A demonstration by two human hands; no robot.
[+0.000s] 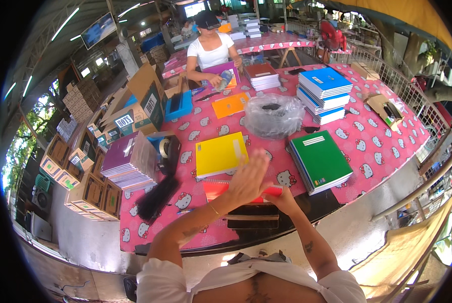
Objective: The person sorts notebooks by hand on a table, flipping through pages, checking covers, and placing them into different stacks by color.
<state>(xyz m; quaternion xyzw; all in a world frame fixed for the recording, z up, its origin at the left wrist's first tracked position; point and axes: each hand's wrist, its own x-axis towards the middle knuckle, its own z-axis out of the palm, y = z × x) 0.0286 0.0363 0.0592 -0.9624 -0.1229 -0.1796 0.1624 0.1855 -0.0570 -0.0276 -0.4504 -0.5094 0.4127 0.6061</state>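
Note:
A red notebook [215,191] with a spiral edge lies in front of me near the table's front edge. Stretched flat, my left hand [248,178] hovers over or rests on it; contact cannot be made out. My right hand [282,200] grips the notebook's right end, its fingers partly hidden. Just beyond is a yellow notebook [221,154]. To the right sits a stack topped by a green notebook [321,159]. Below the red one, a dark box-like piece [253,221] shows at the table edge.
Left are plastic-wrapped purple notebooks [130,161], a tape dispenser [166,149], black strips [158,199] and cardboard boxes [147,103]. Clear plastic bags [274,116] lie mid-table, with blue notebooks [324,88] behind right. Across the table, a person [213,53] handles a purple notebook [234,69].

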